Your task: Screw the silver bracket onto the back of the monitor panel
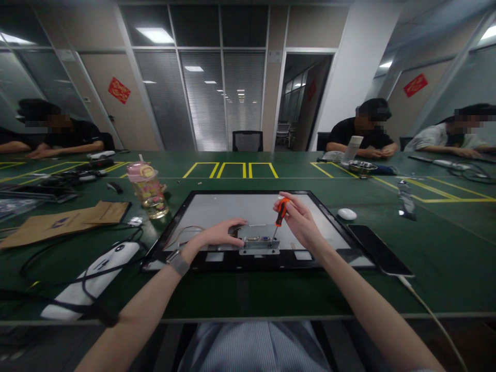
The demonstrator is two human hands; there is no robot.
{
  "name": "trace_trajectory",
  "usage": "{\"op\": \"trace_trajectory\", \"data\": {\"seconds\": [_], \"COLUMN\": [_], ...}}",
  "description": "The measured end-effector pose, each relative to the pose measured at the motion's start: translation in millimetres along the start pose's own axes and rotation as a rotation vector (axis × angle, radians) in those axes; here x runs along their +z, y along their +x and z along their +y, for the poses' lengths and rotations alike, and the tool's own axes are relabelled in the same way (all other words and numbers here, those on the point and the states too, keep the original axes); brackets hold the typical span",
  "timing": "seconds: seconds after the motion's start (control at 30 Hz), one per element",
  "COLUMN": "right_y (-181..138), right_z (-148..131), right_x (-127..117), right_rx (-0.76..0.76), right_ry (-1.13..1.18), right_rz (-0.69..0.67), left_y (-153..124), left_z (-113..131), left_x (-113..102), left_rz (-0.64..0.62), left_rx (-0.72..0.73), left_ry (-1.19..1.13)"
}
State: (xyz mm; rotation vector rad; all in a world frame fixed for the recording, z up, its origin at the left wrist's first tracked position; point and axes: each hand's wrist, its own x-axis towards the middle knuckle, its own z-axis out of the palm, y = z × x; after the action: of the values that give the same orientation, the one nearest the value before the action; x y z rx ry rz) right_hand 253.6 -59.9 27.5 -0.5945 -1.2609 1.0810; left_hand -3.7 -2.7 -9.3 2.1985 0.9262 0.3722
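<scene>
A flat display panel (209, 209) with a black frame lies on the table before me, its pale grey back upward. Near its front edge stands a metal bracket (259, 243) with connector ports along it. My right hand (300, 217) grips an orange and black screwdriver (282, 211), tilted, its shaft pointing down at the bracket's right end. My left hand (220, 233) is curved around the bracket's left end, thumb in front and fingers behind; their exact contact is hard to see. Thin wires (186, 232) run on the panel at left.
Left of the panel stand a pink-lidged drinking cup (149, 191), a brown paper bag (73, 219) and a white device (93, 281) with black straps. On the right lie a phone (380, 250) with a cable and a white case (346, 214). Several people sit across the green table (240, 294).
</scene>
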Motion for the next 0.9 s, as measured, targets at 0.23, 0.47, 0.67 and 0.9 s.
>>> {"op": "trace_trajectory", "data": {"seconds": [0.23,0.47,0.67,0.9], "right_y": [-0.2,-2.2,-7.7,-6.4], "right_z": [0.7,3.5,0.8,5.0], "right_x": [-1.4,-2.1,-0.3,-0.2], "right_rx": [-0.092,-0.233,-0.263,-0.383], "right_ry": [-0.177,-0.412,-0.511,-0.658], "right_rz": [-0.061,0.119,0.027,0.127], "left_y": [0.1,1.2,0.5,0.9], "left_z": [1.0,0.8,0.4,-0.8], "left_x": [0.4,0.6,-0.1,0.7], "left_rz": [-0.001,-0.003,-0.007,-0.010], "left_rx": [-0.003,0.016,0.018,0.017], "left_ry": [-0.006,0.032,0.023,-0.004]}}
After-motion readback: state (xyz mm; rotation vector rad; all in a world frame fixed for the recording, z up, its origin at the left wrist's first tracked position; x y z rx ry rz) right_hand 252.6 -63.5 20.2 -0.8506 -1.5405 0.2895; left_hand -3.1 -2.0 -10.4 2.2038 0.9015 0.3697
